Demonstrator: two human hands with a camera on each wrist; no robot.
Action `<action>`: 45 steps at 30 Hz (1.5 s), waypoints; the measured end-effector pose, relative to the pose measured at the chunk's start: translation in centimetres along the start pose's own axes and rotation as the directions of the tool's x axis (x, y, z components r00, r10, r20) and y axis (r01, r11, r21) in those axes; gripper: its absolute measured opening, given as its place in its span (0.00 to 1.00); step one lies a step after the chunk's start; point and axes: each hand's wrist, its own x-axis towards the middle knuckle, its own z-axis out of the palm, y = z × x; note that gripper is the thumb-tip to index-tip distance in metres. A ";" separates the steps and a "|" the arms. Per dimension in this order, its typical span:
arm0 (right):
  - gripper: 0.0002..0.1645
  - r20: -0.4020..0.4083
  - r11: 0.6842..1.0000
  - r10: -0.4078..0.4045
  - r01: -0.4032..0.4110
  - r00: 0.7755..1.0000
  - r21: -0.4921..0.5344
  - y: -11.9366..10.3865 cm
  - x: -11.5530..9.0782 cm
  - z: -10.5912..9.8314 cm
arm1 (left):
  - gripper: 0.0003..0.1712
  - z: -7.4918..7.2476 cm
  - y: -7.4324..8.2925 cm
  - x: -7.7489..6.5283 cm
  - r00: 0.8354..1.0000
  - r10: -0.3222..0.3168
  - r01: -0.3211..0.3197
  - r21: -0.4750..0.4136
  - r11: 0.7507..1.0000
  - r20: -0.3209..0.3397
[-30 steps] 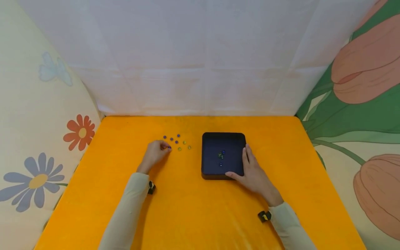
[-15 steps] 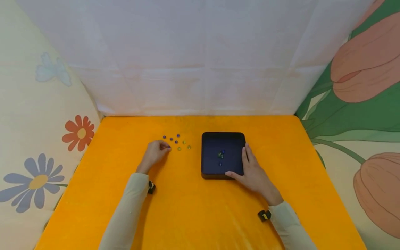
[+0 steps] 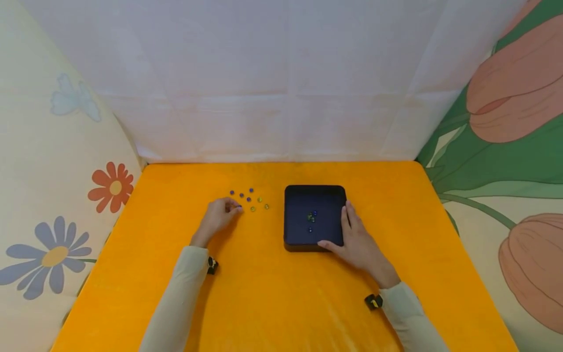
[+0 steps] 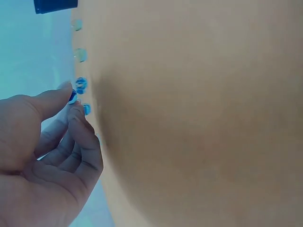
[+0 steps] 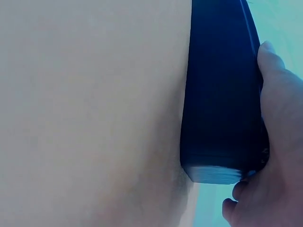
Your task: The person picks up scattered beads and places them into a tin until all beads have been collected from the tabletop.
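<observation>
My left hand (image 3: 217, 215) pinches a small blue marble (image 4: 73, 97) between thumb and forefinger, close over the cloth, with the other fingers bent behind. Just beyond it lie several blue marbles (image 3: 248, 199) and 3 yellowish clear marbles (image 3: 252, 209). To the right is a square black tray (image 3: 305, 248) with several green and blue marbles (image 3: 311, 217) on its floor. My right hand (image 3: 358, 247) holds the tray's near right corner, thumb on the front rim and fingers along the right side. The right wrist view shows the thumb against the tray's dark wall.
An orange cloth (image 3: 272, 303) covers the table. A white sheet (image 3: 281, 98) hangs at its back edge, with flower-printed cloths (image 3: 506, 195) on both sides. Black wrist cameras (image 3: 213, 265) sit at both cuffs.
Almost nothing moves: the left hand stays at the same spot with the blue marble pinched, and the right hand stays on the tray. The head view shifts very slightly.
</observation>
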 end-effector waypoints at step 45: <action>0.77 0.010 1.000 -0.011 0.011 1.000 0.006 0.0 -0.2 -0.3 | 0.16 0.4 10.7 0.5 0.980 0.192 -0.187 -0.078 0.979 0.058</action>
